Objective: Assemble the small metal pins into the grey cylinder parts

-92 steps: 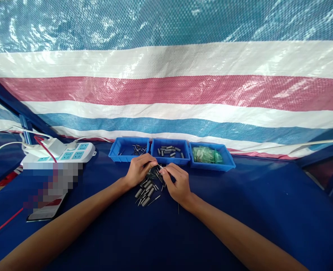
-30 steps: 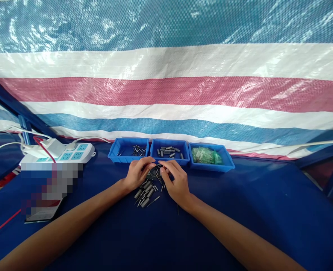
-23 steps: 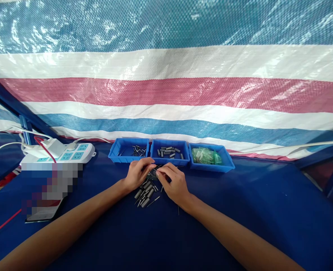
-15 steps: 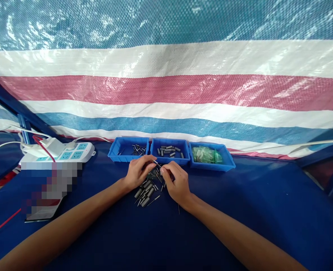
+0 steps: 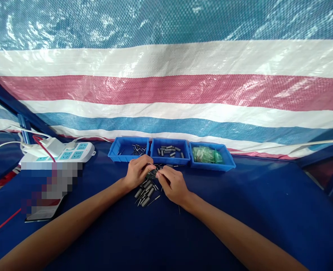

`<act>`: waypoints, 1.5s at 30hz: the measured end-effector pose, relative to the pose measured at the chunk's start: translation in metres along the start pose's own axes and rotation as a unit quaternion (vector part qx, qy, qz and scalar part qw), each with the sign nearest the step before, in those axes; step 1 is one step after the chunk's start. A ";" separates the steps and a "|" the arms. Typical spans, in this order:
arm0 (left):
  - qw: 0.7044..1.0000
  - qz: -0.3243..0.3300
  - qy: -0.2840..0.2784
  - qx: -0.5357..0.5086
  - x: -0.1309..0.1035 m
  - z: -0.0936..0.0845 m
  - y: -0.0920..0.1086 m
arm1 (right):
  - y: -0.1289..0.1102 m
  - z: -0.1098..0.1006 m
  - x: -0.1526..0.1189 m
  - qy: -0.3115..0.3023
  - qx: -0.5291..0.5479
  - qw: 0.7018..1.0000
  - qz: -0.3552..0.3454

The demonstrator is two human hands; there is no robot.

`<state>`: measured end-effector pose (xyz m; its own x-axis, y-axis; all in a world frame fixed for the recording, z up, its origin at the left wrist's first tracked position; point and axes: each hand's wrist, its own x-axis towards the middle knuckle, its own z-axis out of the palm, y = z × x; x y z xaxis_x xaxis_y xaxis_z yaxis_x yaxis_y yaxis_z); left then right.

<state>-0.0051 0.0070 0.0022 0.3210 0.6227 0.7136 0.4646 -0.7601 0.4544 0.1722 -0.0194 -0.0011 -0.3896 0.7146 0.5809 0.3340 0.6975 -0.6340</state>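
Observation:
Above a pile of small grey metal pieces and thin rods [image 5: 146,192] on the blue table, my left hand [image 5: 136,172] has its fingertips pinched together. My right hand [image 5: 172,182] is pinched close beside it, the fingertips of both nearly touching. Something small and thin shows between the fingers, too small to make out. Behind the hands stand three blue bins: the left bin [image 5: 128,158] holds thin rods, the middle bin [image 5: 172,161] short grey cylinders, and the right bin [image 5: 211,166] green plastic bags with thin pieces.
A white power strip [image 5: 84,152] with plugs and cables lies at the left. Below it is a dark flat device [image 5: 44,213], partly pixelated. A striped plastic sheet [image 5: 166,90] hangs behind the table. One thin rod [image 5: 179,210] lies by my right wrist.
My right hand has moved slightly left, closer to my left hand. The thin light piece that showed raised between the fingers is now mostly hidden.

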 end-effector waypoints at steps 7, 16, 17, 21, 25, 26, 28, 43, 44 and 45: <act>0.999 0.002 -0.029 -0.015 -0.001 -0.001 0.000 | -0.003 0.001 0.001 -0.032 -0.010 0.999 -0.042; 1.000 0.007 -0.021 0.021 -0.001 0.000 0.001 | 0.000 0.000 0.000 0.001 -0.009 1.000 0.021; 0.999 0.017 -0.015 0.028 -0.002 0.000 0.002 | 0.000 0.000 0.000 0.002 -0.012 1.000 0.025; 0.999 0.024 0.002 0.028 0.000 -0.001 0.005 | 0.000 0.001 0.001 0.011 -0.023 0.999 0.040; 0.996 -0.032 0.056 0.063 0.016 -0.016 0.007 | -0.001 0.001 0.001 0.019 -0.026 0.998 0.045; 0.994 -0.024 0.068 0.084 0.021 -0.022 0.005 | -0.001 0.001 0.001 0.018 -0.025 0.998 0.046; 0.987 0.021 0.076 0.139 0.032 -0.033 -0.001 | 0.000 0.001 0.001 0.014 -0.022 0.998 0.052; 0.949 -0.056 -0.109 0.291 0.044 -0.051 -0.036 | 0.000 0.001 0.001 0.010 -0.025 0.998 0.054; 0.946 -0.060 -0.111 0.298 0.044 -0.050 -0.036 | 0.000 0.000 0.001 0.010 -0.024 0.998 0.055; 0.943 -0.063 -0.113 0.305 0.045 -0.050 -0.036 | 0.000 0.000 0.001 0.009 -0.024 0.998 0.057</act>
<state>-0.0486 0.0525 0.0446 0.3678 0.7771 0.5107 0.8772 -0.4723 0.0869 0.1714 -0.0190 -0.0003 -0.3321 0.7894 0.5163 0.4156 0.6138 -0.6712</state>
